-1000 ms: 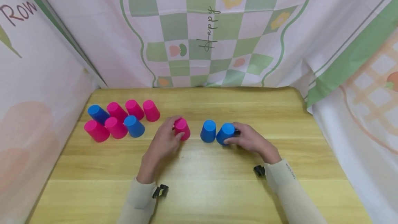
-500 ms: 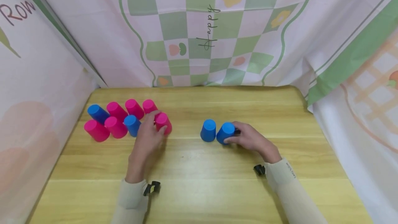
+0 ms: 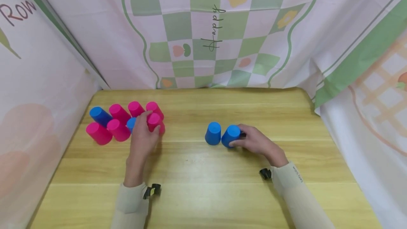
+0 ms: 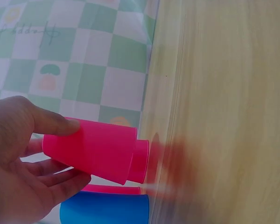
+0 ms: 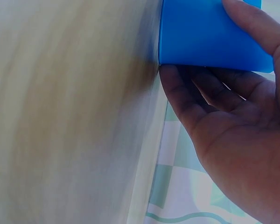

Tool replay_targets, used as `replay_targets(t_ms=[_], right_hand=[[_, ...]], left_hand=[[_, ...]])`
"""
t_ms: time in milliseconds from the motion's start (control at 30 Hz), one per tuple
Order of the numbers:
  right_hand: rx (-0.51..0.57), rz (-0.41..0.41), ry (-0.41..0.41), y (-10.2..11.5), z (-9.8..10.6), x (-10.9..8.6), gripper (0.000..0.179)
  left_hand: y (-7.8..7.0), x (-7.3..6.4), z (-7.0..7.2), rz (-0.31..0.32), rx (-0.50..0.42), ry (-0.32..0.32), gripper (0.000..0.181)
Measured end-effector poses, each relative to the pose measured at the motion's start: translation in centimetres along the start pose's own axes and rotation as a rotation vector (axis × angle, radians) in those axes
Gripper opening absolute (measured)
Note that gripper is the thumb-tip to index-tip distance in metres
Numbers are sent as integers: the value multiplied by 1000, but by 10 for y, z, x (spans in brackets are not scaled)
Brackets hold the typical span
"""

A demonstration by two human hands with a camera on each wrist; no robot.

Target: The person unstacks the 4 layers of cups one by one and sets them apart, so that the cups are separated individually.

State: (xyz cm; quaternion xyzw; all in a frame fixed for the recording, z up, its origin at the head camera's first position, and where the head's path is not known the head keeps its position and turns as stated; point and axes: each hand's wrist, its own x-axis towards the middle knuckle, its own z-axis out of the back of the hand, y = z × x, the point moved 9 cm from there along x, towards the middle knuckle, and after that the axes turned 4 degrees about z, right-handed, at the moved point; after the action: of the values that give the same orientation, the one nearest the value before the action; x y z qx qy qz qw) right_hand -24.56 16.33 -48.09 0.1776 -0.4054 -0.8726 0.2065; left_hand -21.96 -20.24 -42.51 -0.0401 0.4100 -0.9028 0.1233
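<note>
In the head view my left hand [image 3: 143,133] grips an upside-down pink cup [image 3: 155,123] at the right end of the cup group. The left wrist view shows thumb and fingers around this pink cup [image 4: 91,149], slightly tilted, its rim raised off the table. Behind it stands another pink cup [image 4: 141,161], and a blue cup [image 4: 105,209] is beside it. My right hand [image 3: 255,140] holds an upside-down blue cup [image 3: 230,135] between thumb and fingers; its rim is at the tabletop in the right wrist view. Close on its left stands a second blue cup [image 3: 213,133].
Several inverted cups stand in two rows at the left, among them a blue cup [image 3: 100,117] and a pink cup [image 3: 99,133]. My left hand partly covers a blue cup [image 3: 130,124]. A patterned curtain [image 3: 206,31] hangs along the wooden table's [image 3: 203,186] back edge.
My left hand has carried the pink cup leftward, from near the two blue cups to the group at the left. The right hand stays on its blue cup.
</note>
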Motion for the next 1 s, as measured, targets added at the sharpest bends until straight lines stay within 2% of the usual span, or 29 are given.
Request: replay_targets(t_ms=[200,367,467,733,1000], right_hand=[[3,-1,-3,0,0,0,25],[4,0,-5,0,1,0,24],[5,-3,-5,0,1,0,24],[11,1,-2,-1,0,0,25],[4,4,-5,0,1,0,27]], left_hand=[[4,0,4,65,16,-4,76],[7,1,2,92,53,1,76],[7,1,1,85,80,2,73],[3,0,1,16,132,-24,64],[6,1,-2,68,131,1,67]])
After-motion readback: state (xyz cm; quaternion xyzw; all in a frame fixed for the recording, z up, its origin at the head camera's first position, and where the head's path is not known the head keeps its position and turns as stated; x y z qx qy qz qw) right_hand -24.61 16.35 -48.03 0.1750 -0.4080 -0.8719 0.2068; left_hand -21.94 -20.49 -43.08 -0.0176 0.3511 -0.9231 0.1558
